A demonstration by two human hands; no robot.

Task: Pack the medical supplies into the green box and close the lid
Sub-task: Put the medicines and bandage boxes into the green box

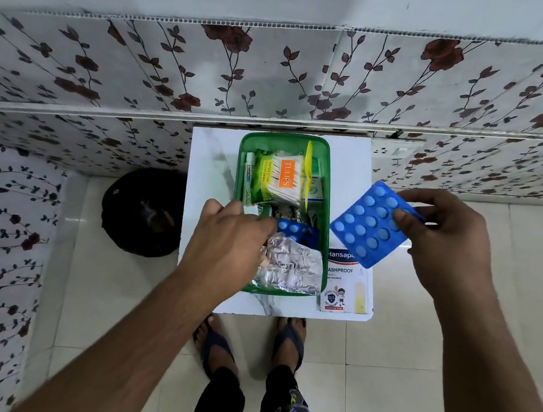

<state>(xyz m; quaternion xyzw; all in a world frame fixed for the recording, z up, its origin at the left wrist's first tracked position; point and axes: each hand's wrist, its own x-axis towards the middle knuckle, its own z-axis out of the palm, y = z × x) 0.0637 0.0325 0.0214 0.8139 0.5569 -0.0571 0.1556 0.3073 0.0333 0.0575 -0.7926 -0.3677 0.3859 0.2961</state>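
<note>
A green box (328,213) stands open on a small white table (210,177). Inside lie a cotton swab pack (284,179), a blue blister strip (296,231) and silver foil strips (292,271). My left hand (235,235) reaches into the box's near left part, fingers on the silver foil strips and touching the blue strip. My right hand (446,229) holds a blue tablet blister pack (369,224) in the air just right of the box. A plaster packet (346,285) lies on the table beside the box's right wall. No lid is visible.
A black round bin (143,211) sits on the tiled floor left of the table. Floral wall panels rise behind and to the left. My feet in sandals (290,339) stand at the table's near edge.
</note>
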